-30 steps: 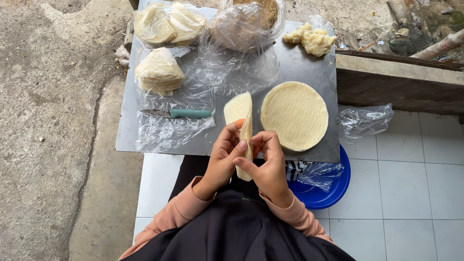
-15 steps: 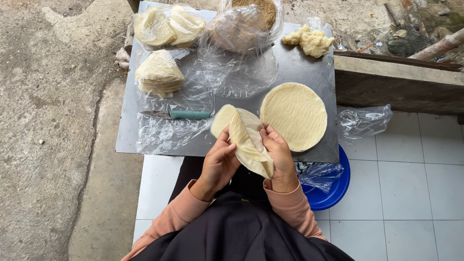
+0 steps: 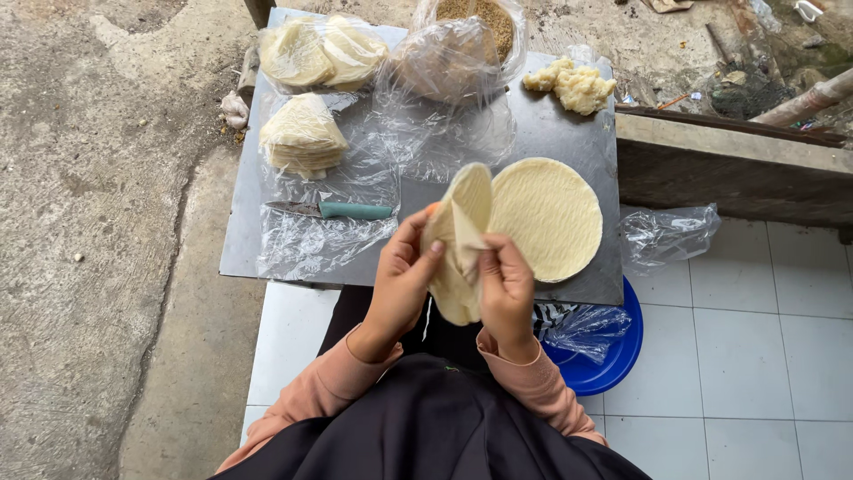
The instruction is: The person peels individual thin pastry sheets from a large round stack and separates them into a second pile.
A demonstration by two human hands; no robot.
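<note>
A thin round wrapper (image 3: 459,240) is held up at the middle of the frame, pinched by the left hand (image 3: 402,280) and right hand (image 3: 506,289), beside the wrapper stack (image 3: 546,216).

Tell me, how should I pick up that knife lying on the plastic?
Probably by the green handle, coming from above. The knife lies flat on the clear plastic sheet, its handle pointing right, toward the person's left hand, and its dark blade pointing left. Gripping the handle keeps fingers off the blade.
</note>
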